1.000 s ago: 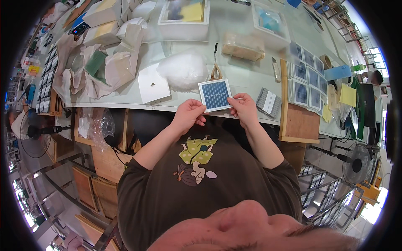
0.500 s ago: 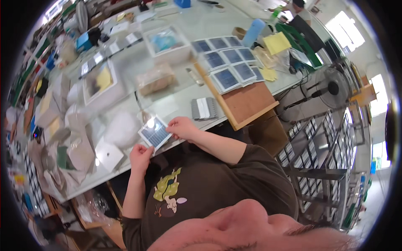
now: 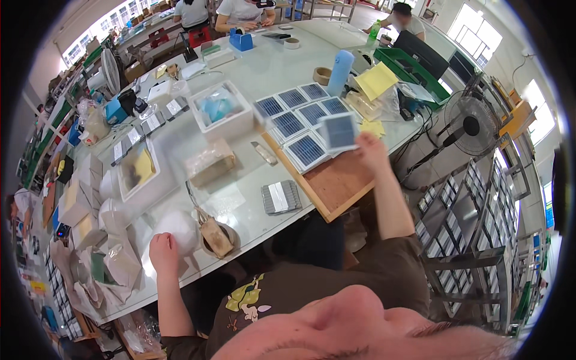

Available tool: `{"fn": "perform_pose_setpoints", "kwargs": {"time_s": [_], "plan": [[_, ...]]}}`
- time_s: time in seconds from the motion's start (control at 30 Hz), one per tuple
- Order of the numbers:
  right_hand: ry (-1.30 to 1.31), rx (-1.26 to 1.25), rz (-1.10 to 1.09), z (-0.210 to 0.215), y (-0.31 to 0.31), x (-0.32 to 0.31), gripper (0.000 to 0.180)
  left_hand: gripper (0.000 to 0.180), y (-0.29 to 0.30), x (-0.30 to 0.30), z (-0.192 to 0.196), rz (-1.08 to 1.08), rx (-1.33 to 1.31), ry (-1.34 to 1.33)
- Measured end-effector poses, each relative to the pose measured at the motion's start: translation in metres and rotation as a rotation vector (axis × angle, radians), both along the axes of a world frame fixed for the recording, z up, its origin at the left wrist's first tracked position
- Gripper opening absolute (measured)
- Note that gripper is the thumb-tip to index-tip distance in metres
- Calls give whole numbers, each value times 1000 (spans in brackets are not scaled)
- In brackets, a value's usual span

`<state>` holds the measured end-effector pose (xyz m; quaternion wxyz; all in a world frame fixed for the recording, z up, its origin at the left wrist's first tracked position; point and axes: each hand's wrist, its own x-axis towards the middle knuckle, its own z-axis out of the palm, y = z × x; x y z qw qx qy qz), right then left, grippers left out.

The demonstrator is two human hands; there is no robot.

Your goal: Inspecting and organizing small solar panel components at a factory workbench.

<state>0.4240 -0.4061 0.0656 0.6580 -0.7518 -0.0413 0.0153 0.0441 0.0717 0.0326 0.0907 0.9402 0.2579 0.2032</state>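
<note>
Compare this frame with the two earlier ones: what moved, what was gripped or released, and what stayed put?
The left hand let go of the small blue solar panel and dropped to the table edge beside a white foam lump. The right hand alone carried the panel rightward, over the wooden board with its rows of panels. The board, boxes and grey stack stayed put.

Bright daylight from windows (image 3: 480,18) (glaring white), fisheye-bent edges, slight motion blur.
</note>
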Motion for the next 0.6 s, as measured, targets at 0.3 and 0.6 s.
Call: {"fn": "perform_pose_setpoints", "kwargs": {"time_s": [0.3, 0.6], "plan": [[297, -390, -7, -40, -88, 139, 20, 13, 5, 29, 14, 62, 89, 373], [-186, -1163, -188, -49, -55, 152, 36, 13, 15, 23, 7, 20, 75, 419]]}}
